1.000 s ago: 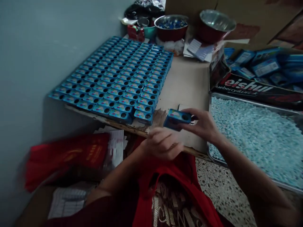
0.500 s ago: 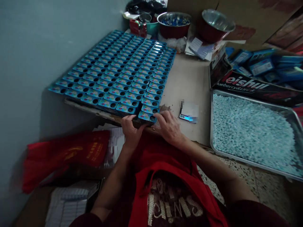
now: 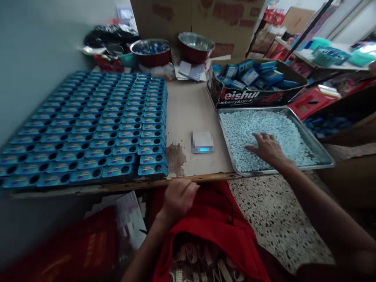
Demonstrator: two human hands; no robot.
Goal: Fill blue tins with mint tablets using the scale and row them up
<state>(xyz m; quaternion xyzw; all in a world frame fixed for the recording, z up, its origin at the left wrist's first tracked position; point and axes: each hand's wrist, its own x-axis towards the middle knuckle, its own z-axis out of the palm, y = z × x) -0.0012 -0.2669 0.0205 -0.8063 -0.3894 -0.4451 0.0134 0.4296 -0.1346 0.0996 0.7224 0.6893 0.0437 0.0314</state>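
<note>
My right hand is over the metal tray, its fingers spread just above or touching the small pale-blue pellets heaped there; actual contact is hard to tell. At the table's front edge, my left hand is closed with its fingers curled, and nothing shows in it. Up and left of that hand stand rows of blue printed packs, each with a round dark window. A small digital scale with a lit blue display lies between the packs and the tray.
Behind the tray is a black carton holding blue packets. Two metal bowls stand at the back of the table near some papers. A red bag hangs below the table at left.
My right hand has left the front pack in the rows and moved right, over the pellet tray. The left hand has let go of that pack and curled shut. The view has turned right.
</note>
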